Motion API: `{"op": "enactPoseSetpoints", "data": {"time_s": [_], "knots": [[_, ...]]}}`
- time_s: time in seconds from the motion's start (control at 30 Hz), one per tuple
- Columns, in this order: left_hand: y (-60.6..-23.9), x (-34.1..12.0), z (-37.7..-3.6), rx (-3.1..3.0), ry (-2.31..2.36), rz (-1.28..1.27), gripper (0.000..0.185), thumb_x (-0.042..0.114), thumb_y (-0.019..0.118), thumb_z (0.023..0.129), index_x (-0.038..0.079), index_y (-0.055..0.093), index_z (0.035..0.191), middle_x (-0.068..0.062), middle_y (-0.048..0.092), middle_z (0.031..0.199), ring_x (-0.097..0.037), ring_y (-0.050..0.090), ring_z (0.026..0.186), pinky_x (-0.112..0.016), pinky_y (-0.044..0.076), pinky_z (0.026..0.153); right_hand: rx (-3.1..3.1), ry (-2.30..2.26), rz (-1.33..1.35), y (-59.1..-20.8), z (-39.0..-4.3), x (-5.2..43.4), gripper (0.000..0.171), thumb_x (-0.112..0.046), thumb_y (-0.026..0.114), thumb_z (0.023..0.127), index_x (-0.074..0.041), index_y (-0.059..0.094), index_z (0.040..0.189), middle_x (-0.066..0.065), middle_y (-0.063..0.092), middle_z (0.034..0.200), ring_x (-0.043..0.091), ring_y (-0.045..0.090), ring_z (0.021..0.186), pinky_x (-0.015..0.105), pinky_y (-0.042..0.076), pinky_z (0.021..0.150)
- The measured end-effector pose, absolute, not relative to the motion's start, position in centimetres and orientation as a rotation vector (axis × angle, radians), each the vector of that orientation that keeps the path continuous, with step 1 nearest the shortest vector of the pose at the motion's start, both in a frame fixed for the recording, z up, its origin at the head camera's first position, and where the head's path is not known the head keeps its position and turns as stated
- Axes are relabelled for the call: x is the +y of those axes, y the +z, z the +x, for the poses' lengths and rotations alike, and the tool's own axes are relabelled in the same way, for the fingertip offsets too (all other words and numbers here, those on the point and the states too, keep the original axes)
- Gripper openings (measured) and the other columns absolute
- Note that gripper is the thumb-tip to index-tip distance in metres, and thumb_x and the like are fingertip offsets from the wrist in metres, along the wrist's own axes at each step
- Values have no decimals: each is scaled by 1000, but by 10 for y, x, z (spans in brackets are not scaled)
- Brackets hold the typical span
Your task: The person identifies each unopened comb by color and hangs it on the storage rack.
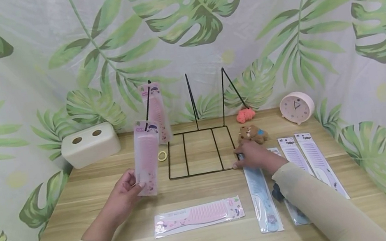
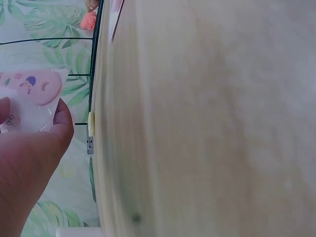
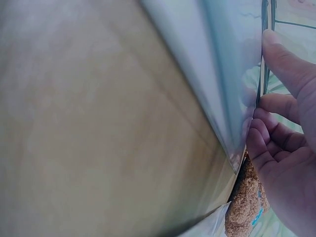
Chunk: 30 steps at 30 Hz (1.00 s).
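the left hand (image 1: 123, 193) pinched a pink packaged comb (image 1: 147, 156) upright between thumb and fingers (image 2: 61, 121), above the surface (image 1: 210, 238), while the right hand (image 1: 254, 155), fingers (image 3: 281, 54) curled, gripped the top end of a blue packaged comb (image 1: 260, 193) lying beside the black wire rack (image 1: 199, 153).

I saw the packaged pink comb (image 1: 147, 156) held upright above the bench; the packaged blue comb (image 1: 261, 195) lay flat lengthwise.
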<state>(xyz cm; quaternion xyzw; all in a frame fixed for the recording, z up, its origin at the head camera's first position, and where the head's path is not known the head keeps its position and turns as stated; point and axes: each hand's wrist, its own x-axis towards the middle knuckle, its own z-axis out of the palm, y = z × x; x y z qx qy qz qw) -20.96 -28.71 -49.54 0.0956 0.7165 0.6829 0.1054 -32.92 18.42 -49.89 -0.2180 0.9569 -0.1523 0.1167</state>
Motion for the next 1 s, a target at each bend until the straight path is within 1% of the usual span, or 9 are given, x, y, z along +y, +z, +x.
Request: {"op": "enactPoseSetpoints", "data": {"time_s": [0.03, 0.07, 0.17, 0.37, 0.47, 0.57, 0.67, 0.83, 1.0], "knots": [[-496, -287, -211, 2111, 2015, 280, 18, 12, 54, 115, 15, 50, 132, 15, 61, 146, -9, 62, 133, -63, 47, 119, 2802, -442, -641, -499, -330, 184, 71, -48, 82, 97, -3, 66, 148, 25, 56, 156, 43, 55, 145, 57, 47, 121], [-496, -286, -212, 2109, 2023, 271, 18, 12, 53, 115, 15, 49, 133, 14, 61, 146, -10, 62, 133, -61, 49, 119, 2799, -444, -636, -499, -330, 184, 71, -48, 83, 97, -3, 66, 149, 25, 56, 156, 44, 54, 146, 57, 47, 122], [-496, -281, -216, 2108, 2052, 221, 17, 11, 50, 116, 14, 46, 131, 6, 60, 147, -12, 63, 130, -48, 56, 113, 2796, -444, -629, -500, -330, 184, 71, -48, 83, 96, -3, 66, 149, 25, 56, 156, 44, 54, 146, 57, 47, 122], [-492, -268, -227, 2192, 2074, 70, 17, 7, 47, 116, 9, 42, 132, -22, 53, 156, -15, 65, 123, -31, 61, 100, 2797, -446, -622, -500, -329, 183, 72, -49, 82, 97, -3, 65, 149, 25, 56, 157, 44, 54, 146, 57, 47, 122], [-490, -261, -236, 2238, 2086, -6, 19, 5, 45, 115, 7, 41, 134, -29, 49, 159, -22, 63, 126, -26, 60, 96, 2800, -448, -621, -500, -329, 183, 72, -49, 82, 97, -3, 65, 149, 25, 55, 158, 44, 53, 147, 57, 47, 122], [-491, -254, -247, 2318, 2063, -53, 20, 5, 45, 115, 5, 42, 135, -31, 52, 156, -31, 61, 131, -26, 61, 95, 2797, -451, -618, -500, -329, 183, 72, -49, 82, 97, -3, 65, 149, 24, 56, 157, 43, 54, 146, 57, 47, 122], [-493, -248, -261, 2448, 1992, -56, 23, 6, 48, 114, 2, 44, 137, -31, 57, 151, -38, 62, 134, -31, 63, 99, 2797, -448, -626, -500, -329, 184, 71, -49, 82, 97, -3, 65, 149, 23, 57, 155, 42, 55, 145, 56, 48, 121], [-496, -241, -283, 2686, 1796, -37, 26, 10, 52, 113, 0, 48, 137, -29, 65, 141, -38, 65, 132, -37, 59, 101, 2798, -449, -631, -500, -329, 184, 72, -49, 82, 97, -3, 65, 149, 23, 57, 155, 42, 55, 145, 55, 48, 122], [-495, -238, -304, 2797, 1673, -34, 28, 13, 54, 113, 0, 50, 138, -28, 67, 139, -39, 66, 130, -41, 57, 102, 2791, -456, -632, -500, -330, 184, 72, -49, 82, 97, -2, 64, 150, 25, 55, 157, 44, 53, 147, 56, 47, 122]]}}
